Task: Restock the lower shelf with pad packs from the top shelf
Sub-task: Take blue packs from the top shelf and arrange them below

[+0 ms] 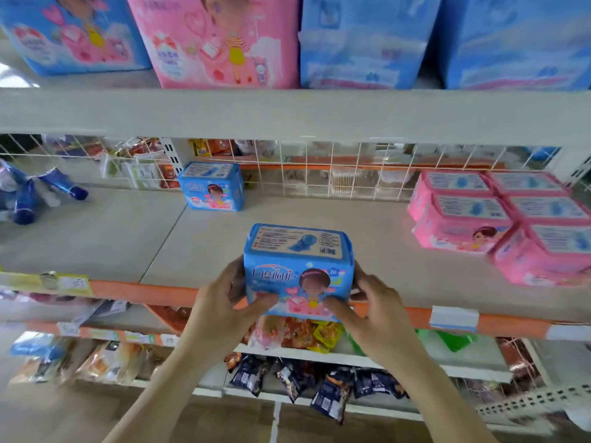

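A small blue pad pack is upright at the front edge of the lower shelf. My left hand grips its left side with the thumb on the front. My right hand grips its right side the same way. A second blue pad pack stands at the back of that shelf by the wire grid. Large blue bags and a pink bag of pads fill the top shelf.
Several pink pad packs are stacked at the right of the lower shelf. Blue tubes lie at its left. A white wire grid backs the shelf. Snack bags hang and lie on the racks below.
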